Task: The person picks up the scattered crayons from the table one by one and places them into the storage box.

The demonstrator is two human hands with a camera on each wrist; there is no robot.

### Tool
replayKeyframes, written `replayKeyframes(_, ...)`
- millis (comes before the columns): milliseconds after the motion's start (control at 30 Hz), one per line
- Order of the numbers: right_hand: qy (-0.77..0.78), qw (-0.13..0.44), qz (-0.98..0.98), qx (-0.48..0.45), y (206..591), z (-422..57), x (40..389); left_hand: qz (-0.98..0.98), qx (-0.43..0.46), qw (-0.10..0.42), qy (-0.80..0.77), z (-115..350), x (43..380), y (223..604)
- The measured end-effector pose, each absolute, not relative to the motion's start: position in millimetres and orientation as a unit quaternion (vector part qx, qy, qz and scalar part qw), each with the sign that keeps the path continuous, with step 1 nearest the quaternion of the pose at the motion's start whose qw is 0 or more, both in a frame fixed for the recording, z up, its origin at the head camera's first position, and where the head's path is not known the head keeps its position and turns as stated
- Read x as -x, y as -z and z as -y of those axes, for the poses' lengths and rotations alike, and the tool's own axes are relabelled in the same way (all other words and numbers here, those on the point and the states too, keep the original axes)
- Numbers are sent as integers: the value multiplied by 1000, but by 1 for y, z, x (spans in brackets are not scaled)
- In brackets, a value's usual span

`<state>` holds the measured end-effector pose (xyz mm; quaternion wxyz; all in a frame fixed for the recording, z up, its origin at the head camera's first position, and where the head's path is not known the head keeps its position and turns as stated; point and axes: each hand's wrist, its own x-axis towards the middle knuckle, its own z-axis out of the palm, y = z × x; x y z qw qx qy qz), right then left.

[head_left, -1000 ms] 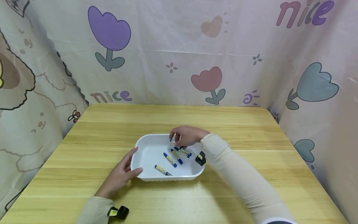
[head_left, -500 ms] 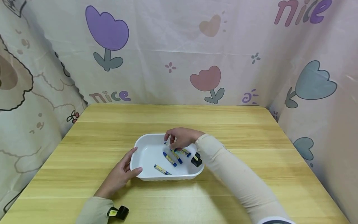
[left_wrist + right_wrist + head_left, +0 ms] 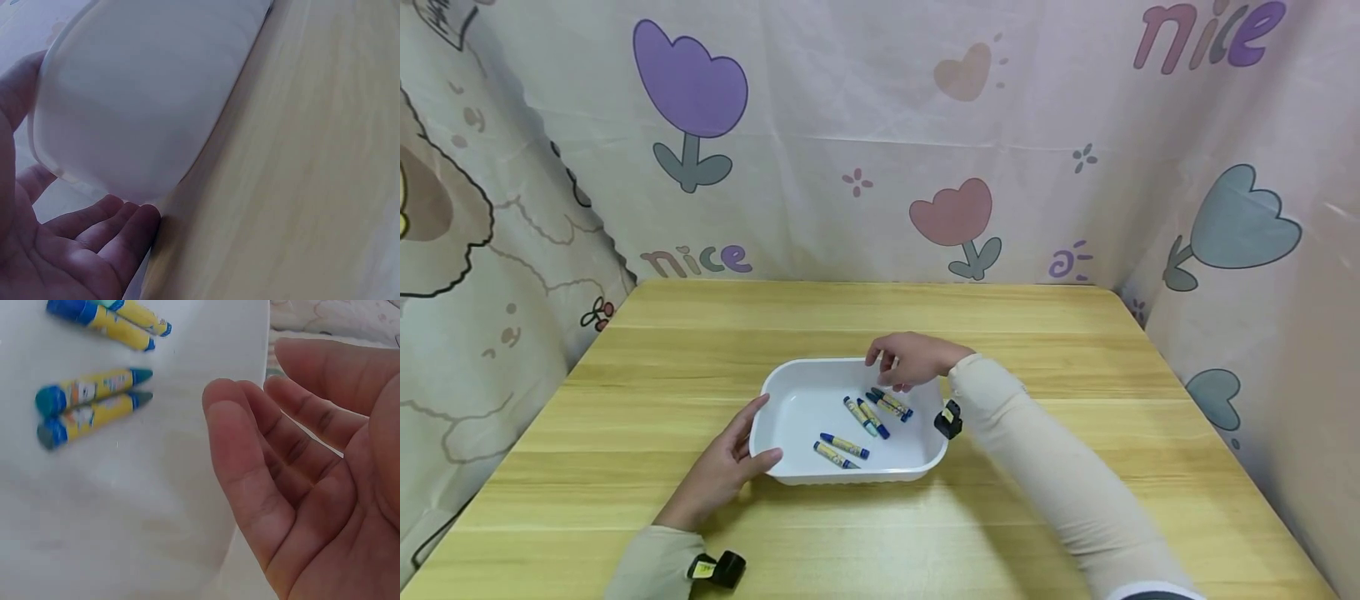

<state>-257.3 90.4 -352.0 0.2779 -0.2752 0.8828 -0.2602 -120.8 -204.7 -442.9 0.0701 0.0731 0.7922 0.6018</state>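
Observation:
My left hand holds the left end of a white plastic tray, with the thumb near its front corner. In the left wrist view, fingers lie against the tray's outer wall. Several crayons with yellow wrappers and blue ends lie in the tray in three pairs: a front pair, a middle pair and a right pair. My right hand hovers over the tray's back right rim, fingers loosely bent and holding nothing. Its palm shows in the right wrist view, beside the pair of green-tipped crayons.
The tray stands on a light wooden table. A printed cloth with tulips hangs behind the table and along both sides. Each wrist wears a small black camera, such as the left one.
My right hand has let go of a crayon in the tray and moved back and right. One crayon now lies nearer the front crayon, and another lies beside the middle one.

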Motion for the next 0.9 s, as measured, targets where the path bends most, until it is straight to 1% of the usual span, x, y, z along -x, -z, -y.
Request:
replayKeyframes(367, 285, 266, -886, 249, 345, -128, 264, -795, -78, 69, -598, 205, 122, 444)
replayKeyframes(600, 316, 242, -886, 237, 344, -152, 267, -789, -75, 72, -605, 205, 122, 444)
replayKeyframes(900, 309, 244, -891, 226, 342, -181, 272, -787, -73, 73, -608, 205, 121, 443)
